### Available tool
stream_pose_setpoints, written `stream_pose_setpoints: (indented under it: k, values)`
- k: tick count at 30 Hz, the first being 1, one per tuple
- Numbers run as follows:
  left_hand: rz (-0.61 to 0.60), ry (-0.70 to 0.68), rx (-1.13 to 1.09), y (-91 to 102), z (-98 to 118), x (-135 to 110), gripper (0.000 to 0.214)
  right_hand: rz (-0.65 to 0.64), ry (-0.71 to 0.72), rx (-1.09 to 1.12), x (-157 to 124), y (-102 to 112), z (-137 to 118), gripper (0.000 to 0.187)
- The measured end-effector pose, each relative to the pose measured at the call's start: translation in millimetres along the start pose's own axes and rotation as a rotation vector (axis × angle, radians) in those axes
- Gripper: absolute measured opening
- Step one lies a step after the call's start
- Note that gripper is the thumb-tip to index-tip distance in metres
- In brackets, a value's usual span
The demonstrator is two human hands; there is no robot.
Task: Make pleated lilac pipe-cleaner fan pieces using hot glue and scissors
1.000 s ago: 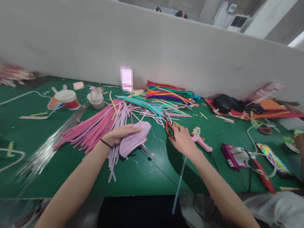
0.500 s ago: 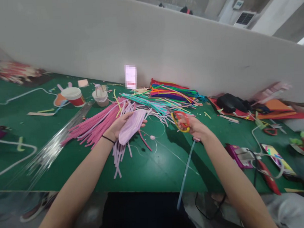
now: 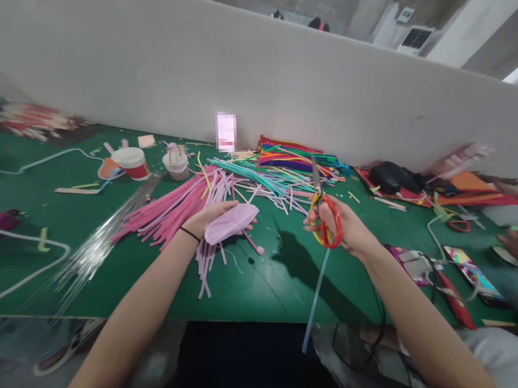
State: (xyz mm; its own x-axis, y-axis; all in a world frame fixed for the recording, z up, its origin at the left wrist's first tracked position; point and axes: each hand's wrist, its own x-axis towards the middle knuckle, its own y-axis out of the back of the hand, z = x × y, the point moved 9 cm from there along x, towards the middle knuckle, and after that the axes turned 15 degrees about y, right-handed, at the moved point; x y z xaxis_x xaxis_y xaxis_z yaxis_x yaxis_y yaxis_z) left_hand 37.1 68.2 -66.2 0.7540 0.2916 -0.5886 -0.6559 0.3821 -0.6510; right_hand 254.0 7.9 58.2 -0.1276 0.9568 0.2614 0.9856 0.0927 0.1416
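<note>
In my left hand (image 3: 200,221) lies a lilac petal-shaped piece (image 3: 231,223), with the thumb along its upper edge and the fingers beneath. My right hand (image 3: 342,222) grips scissors (image 3: 317,183) by red and yellow handles, blades pointing up and away from me. A pale blue thin stick (image 3: 316,299) runs from below the scissor handles past the table's front edge; whether the hand also holds it I cannot tell. Lilac pipe cleaners (image 3: 203,275) lie under my left hand, beside a bundle of pink pipe cleaners (image 3: 166,214). A small pink bit (image 3: 260,250) rests near the left fingertips.
Teal pipe cleaners (image 3: 250,171) and multicoloured bundles (image 3: 291,153) lie at the back of the green table (image 3: 254,296). Clear thin strips (image 3: 94,239), a paper cup (image 3: 131,163) and a lidded cup (image 3: 176,164) stand left. A phone (image 3: 474,274) and another person's hand (image 3: 515,244) are right.
My right hand has turned the scissors so the blades point upward. My left hand has lowered slightly and tilted the lilac piece flatter. The other person's hand at right has moved further into view.
</note>
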Motion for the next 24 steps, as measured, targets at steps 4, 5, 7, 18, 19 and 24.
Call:
stream_pose_setpoints:
  k: [4,5,7,18,19,24]
  values:
    - [0.054,-0.012,-0.001,2.8,0.0,2.5,0.046,-0.176,0.122,-0.210,-11.5,-15.5,-15.5,0.060]
    - [0.062,-0.024,0.005,3.8,1.6,2.8,0.047,-0.230,0.126,-0.286,-15.9,-21.2,-16.3,0.068]
    - [0.065,-0.049,0.022,5.0,5.6,2.4,0.048,-0.303,0.107,-0.422,-26.1,-33.2,-14.1,0.077]
    - [0.046,-0.168,-0.015,1.0,26.2,-16.0,0.050,-0.491,0.024,-0.799,-90.2,-101.0,32.1,0.074]
    - [0.038,-0.178,-0.024,0.1,26.7,-16.5,0.050,-0.486,0.025,-0.818,-89.4,-102.5,35.6,0.073]
    - [0.228,-0.259,-0.088,11.7,31.4,-17.0,0.040,-0.422,0.110,-0.858,-70.1,-108.9,36.0,0.075]
